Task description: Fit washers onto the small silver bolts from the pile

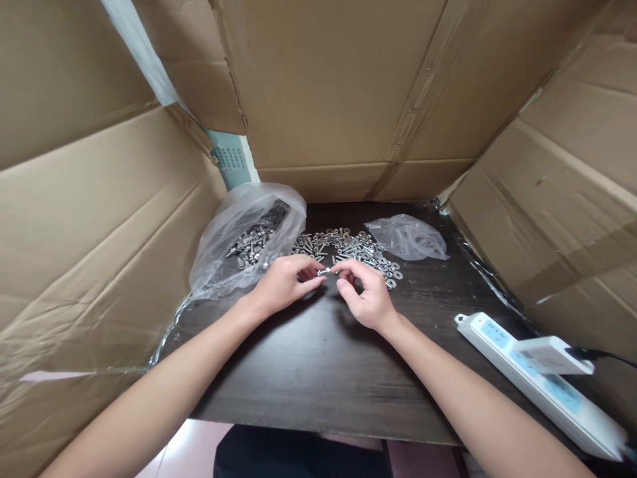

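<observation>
A small silver bolt (324,271) lies across the fingertips of my left hand (284,282), pinched between thumb and fingers over the dark table. At its right end is a wider bright piece, perhaps a nut, too small to make out well. My right hand (367,292) is beside that end, its index fingertip touching or very close to it. The right thumb is apart from the index finger, and the other fingers are curled. Just beyond both hands is a spread pile of loose bolts, nuts and washers (355,247).
An open clear plastic bag (212,255) of metal fasteners stands at the left. A crumpled clear bag (411,238) lies back right. A white power strip (527,382) with a plugged-in adapter (552,355) runs along the right. Cardboard walls (338,86) surround the dark table (308,372).
</observation>
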